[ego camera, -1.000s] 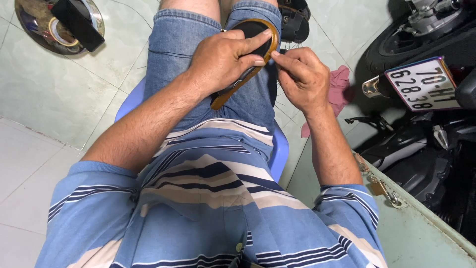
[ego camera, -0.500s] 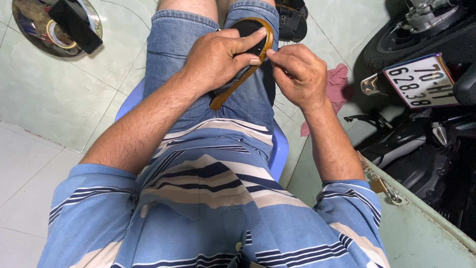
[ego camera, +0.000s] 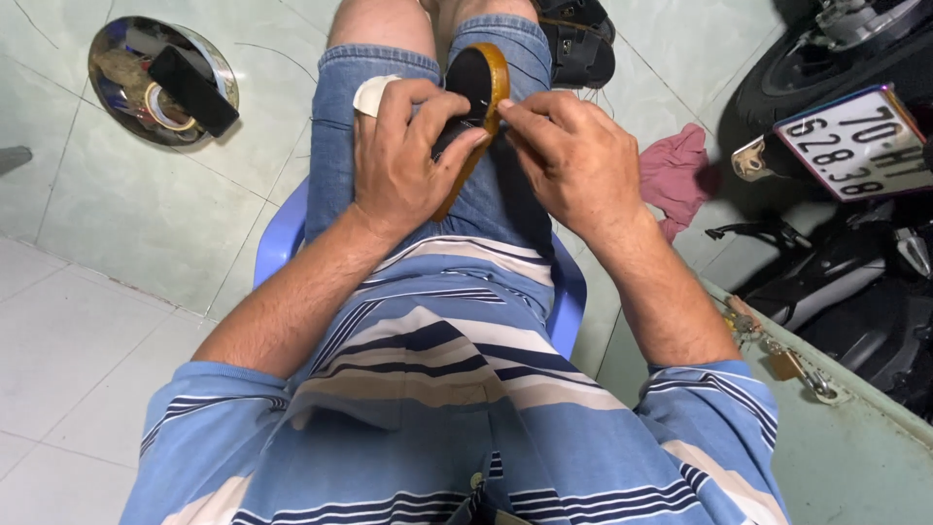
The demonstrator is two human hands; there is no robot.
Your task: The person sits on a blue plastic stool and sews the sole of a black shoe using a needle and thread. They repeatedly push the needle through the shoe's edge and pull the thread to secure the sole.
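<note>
The left hand (ego camera: 398, 160) now grips the tan-soled sandal (ego camera: 473, 117) higher over the lap than a second ago, while the right hand (ego camera: 569, 160) pinches at its edge, so the edge work carries on.

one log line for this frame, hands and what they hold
left hand: grips tan-edged black-topped shoe sole on lap | right hand: fingers pinch sole's edge | seat: blue plastic chair

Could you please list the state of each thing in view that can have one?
left hand: gripping the sandal
right hand: fingertips pinched at the sandal's edge
sandal: held tilted over the lap
round tin: open, holding tape rolls
padlock: hanging on the hasp
</note>
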